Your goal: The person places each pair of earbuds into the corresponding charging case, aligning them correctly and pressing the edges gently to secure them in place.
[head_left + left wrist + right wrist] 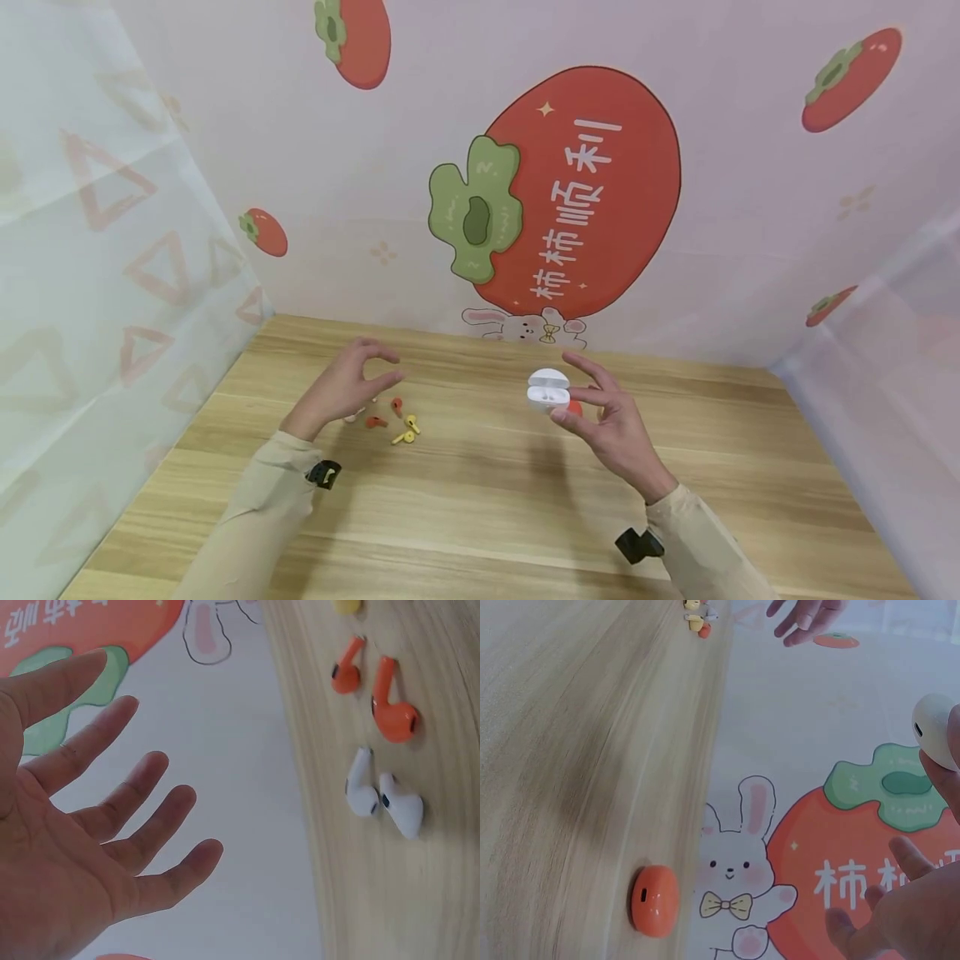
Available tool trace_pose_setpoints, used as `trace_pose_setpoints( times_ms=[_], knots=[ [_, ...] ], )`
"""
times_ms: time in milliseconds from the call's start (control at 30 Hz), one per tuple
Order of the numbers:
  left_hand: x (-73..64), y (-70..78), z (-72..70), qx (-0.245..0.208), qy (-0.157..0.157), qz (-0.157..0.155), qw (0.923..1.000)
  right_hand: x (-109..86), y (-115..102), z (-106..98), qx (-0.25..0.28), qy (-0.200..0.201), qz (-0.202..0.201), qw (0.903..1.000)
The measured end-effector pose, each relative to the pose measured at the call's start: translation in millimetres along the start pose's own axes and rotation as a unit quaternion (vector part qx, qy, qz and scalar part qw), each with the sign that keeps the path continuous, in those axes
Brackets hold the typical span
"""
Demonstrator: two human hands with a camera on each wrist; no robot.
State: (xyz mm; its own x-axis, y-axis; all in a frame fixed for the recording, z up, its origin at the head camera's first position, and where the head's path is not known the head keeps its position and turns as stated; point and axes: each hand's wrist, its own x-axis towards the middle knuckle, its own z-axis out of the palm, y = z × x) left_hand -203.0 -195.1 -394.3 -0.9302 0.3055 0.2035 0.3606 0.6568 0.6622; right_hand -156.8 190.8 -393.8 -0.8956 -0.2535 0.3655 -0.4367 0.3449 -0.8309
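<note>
My right hand [619,427] holds a white earbud charging case [548,397] between thumb and fingers, above the table. Its lid is raised, and two hollows show inside. On the left, my left hand [339,390] hovers with its fingers spread, holding nothing. Below it lie two orange earbuds [395,720] and two white earbuds [406,810], the white ones mostly hidden by the hand in the head view. Nearer the middle are two yellow earbuds [408,431]. An orange charging case [656,901] lies on the table, partly behind the right hand in the head view.
The wooden table [480,508] meets a back wall [735,250] printed with red persimmons and a rabbit. Pale sheets [60,275] close in the left and right sides. Each wrist wears a black strap-mounted device [640,546].
</note>
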Motion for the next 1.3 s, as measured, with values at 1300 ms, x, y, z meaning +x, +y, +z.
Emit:
trace_pose_setpoints(
  times_ms=[1300],
  knots=[
    [-7.8, -63.1, 9.8, 0.190, -0.036, -0.149, 0.9697, -5.1, -0.7, -2.0, 0.011, -0.005, -0.002, 0.9999]
  ],
)
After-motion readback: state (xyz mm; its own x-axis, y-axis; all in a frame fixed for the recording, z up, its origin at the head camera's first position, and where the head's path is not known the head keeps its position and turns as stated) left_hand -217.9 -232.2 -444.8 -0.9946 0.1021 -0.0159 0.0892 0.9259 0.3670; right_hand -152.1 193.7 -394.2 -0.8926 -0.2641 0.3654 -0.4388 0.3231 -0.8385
